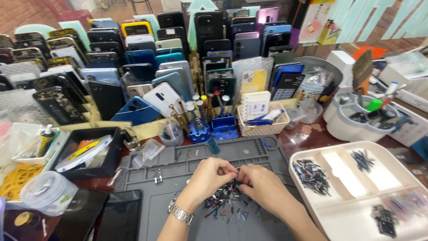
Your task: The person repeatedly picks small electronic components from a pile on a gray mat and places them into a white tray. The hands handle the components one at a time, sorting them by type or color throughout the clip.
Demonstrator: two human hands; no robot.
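Observation:
Both of my hands meet over a heap of small dark metal parts [225,203] on a grey work mat [178,172]. My left hand [209,176], with a metal watch [180,214] on its wrist, has its fingers pinched together at the top of the heap. My right hand [261,183] touches it fingertip to fingertip and is also curled over the parts. Whatever small piece sits between the fingertips is hidden by the fingers.
A cream divided tray [339,178] at right holds sorted small parts. Behind the mat stand a blue screwdriver stand [198,131], a small basket [263,127] and racks of many phone backs [133,67]. A black box [87,154], rubber bands [15,178] and dark phones [118,218] lie left.

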